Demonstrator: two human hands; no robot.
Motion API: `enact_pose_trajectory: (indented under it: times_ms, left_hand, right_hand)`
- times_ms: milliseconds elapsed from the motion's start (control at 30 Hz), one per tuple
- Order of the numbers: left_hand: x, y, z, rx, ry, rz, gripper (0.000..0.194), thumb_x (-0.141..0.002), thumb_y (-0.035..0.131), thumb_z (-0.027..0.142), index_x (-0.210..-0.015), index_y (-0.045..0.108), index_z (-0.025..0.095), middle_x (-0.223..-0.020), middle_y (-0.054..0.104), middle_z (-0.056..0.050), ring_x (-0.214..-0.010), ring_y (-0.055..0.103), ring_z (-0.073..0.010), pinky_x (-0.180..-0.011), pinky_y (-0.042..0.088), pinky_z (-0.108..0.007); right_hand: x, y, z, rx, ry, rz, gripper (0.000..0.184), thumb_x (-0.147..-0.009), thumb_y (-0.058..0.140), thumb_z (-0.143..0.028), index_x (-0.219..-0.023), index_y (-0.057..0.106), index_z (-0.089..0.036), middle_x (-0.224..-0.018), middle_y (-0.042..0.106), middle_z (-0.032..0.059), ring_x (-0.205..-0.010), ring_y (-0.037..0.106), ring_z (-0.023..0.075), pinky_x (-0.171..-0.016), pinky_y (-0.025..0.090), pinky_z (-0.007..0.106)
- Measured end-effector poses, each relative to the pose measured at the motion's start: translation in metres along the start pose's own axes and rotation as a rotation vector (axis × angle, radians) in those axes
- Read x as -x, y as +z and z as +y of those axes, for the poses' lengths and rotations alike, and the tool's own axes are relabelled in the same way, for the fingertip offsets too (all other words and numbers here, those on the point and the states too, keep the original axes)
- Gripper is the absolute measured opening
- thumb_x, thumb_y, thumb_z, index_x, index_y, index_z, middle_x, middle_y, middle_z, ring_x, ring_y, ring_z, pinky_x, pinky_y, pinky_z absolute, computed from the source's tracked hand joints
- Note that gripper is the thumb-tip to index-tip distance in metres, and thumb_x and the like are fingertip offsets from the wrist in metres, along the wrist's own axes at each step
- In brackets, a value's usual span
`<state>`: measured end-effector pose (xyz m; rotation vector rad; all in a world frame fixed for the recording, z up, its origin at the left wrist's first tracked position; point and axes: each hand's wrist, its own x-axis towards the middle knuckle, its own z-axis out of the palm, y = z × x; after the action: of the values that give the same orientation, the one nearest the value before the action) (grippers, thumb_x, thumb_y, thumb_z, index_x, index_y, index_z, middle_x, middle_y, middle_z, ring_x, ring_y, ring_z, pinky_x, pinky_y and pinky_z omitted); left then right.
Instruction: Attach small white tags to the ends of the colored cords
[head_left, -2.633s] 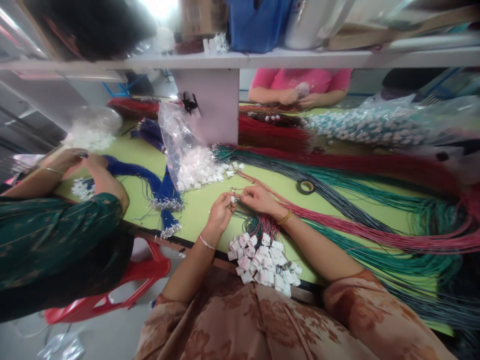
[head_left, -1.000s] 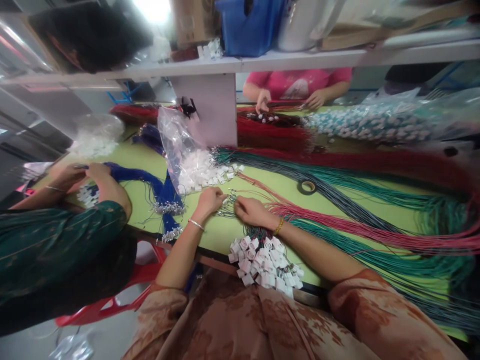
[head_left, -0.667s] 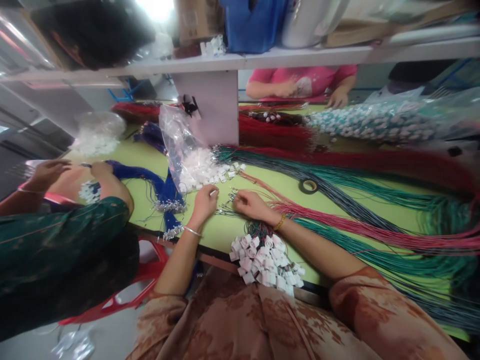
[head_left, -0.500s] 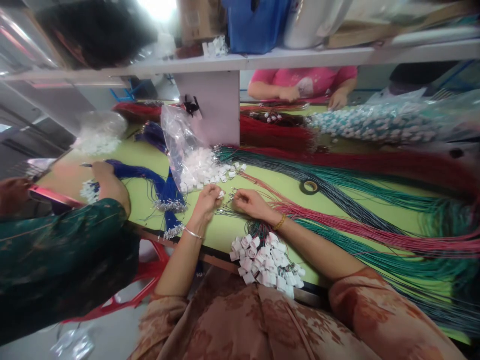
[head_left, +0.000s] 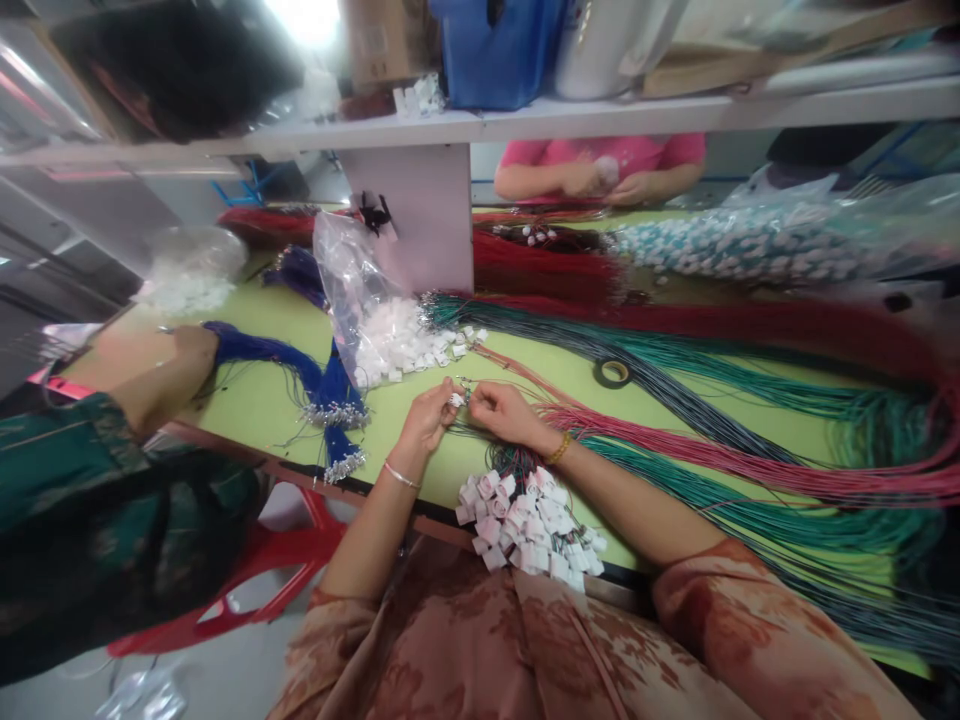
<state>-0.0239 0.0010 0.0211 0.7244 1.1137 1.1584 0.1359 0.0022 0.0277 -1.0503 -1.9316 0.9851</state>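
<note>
Between the fingertips of my left hand (head_left: 429, 415) is a small white connector housing (head_left: 456, 400). My right hand (head_left: 504, 410) is closed in a pinch right beside it, on thin wires with metal terminals (head_left: 466, 392) at their ends. The two hands nearly touch above the green-yellow tabletop. Just below them, a heap of white connectors (head_left: 529, 525) with wires attached lies at the table's near edge. Ahead of my left hand, loose white housings (head_left: 390, 335) spill from a clear plastic bag (head_left: 341, 260).
Bundles of red wires (head_left: 675, 450), green wires (head_left: 697, 500) and grey wires (head_left: 675, 400) stretch rightward. A roll of black tape (head_left: 613, 372) lies among them. Blue wire bundles (head_left: 330, 395) lie left. A co-worker's arm (head_left: 165, 375) is at left, another person (head_left: 600, 170) across. A shelf (head_left: 480, 127) spans above.
My left hand has moved right with the housing, up to my right hand. The co-worker at left has drawn the arm back leftward; the person across has brought both hands together.
</note>
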Motion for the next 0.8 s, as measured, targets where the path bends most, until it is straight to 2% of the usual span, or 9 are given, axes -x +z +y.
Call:
enact_pose_trajectory:
  times_ms: [200, 367, 500, 633, 700, 800]
  left_hand:
    - [0.007, 0.006, -0.018, -0.134, 0.176, 0.106, 0.04, -0.063, 0.078, 0.05, -0.069, 0.068, 0.012, -0.046, 0.048, 0.004, -0.04, 0.035, -0.0041, -0.041, 0.022, -0.02]
    - [0.007, 0.008, -0.022, -0.165, 0.206, 0.174, 0.04, -0.064, 0.076, 0.051, -0.066, 0.065, 0.013, -0.045, 0.046, 0.005, -0.04, 0.035, -0.005, -0.042, 0.023, -0.02]
    - [0.011, 0.007, -0.02, -0.235, 0.183, 0.144, 0.043, -0.064, 0.075, 0.054, -0.067, 0.065, 0.013, -0.044, 0.046, 0.005, -0.039, 0.035, -0.0053, -0.041, 0.023, -0.021]
    - [0.018, -0.003, -0.017, -0.325, 0.12, 0.106, 0.043, -0.063, 0.075, 0.055, -0.068, 0.067, 0.013, -0.044, 0.047, 0.004, -0.038, 0.036, -0.0059, -0.041, 0.023, -0.022]
    - [0.021, -0.011, -0.014, -0.341, 0.091, 0.078, 0.041, -0.062, 0.077, 0.052, -0.068, 0.067, 0.013, -0.045, 0.049, 0.003, -0.039, 0.037, -0.0059, -0.042, 0.025, -0.022]
    - [0.024, -0.019, -0.007, -0.321, 0.066, 0.033, 0.037, -0.061, 0.079, 0.046, -0.073, 0.07, 0.012, -0.052, 0.054, 0.001, -0.044, 0.042, -0.0066, -0.045, 0.03, -0.021]
  right_hand:
    - [0.0, 0.008, 0.007, 0.141, 0.012, 0.003, 0.022, -0.08, 0.051, -0.028, -0.062, 0.045, -0.018, -0.057, 0.047, -0.0023, -0.054, 0.037, 0.0101, -0.054, 0.025, 0.023]
    - [0.003, 0.011, 0.007, 0.181, -0.007, -0.045, 0.017, -0.082, 0.049, -0.025, -0.066, 0.051, -0.017, -0.061, 0.052, -0.001, -0.056, 0.042, 0.0107, -0.055, 0.026, 0.023]
    - [0.003, 0.011, 0.007, 0.236, 0.021, -0.047, 0.021, -0.082, 0.051, -0.027, -0.064, 0.05, -0.017, -0.058, 0.05, -0.0015, -0.054, 0.039, 0.0103, -0.054, 0.024, 0.023]
    - [-0.004, -0.001, 0.016, 0.23, 0.038, -0.047, 0.023, -0.088, 0.046, -0.027, -0.07, 0.055, -0.016, -0.066, 0.058, 0.001, -0.06, 0.046, 0.0109, -0.057, 0.028, 0.022]
    - [-0.01, -0.009, 0.019, 0.314, 0.104, -0.053, 0.019, -0.086, 0.05, -0.028, -0.075, 0.059, -0.015, -0.072, 0.063, 0.0032, -0.064, 0.049, 0.012, -0.058, 0.029, 0.023]
    - [-0.016, -0.014, 0.018, 0.506, 0.17, -0.136, 0.012, -0.081, 0.056, -0.025, -0.076, 0.062, -0.015, -0.077, 0.066, 0.0057, -0.066, 0.051, 0.0139, -0.058, 0.027, 0.025]
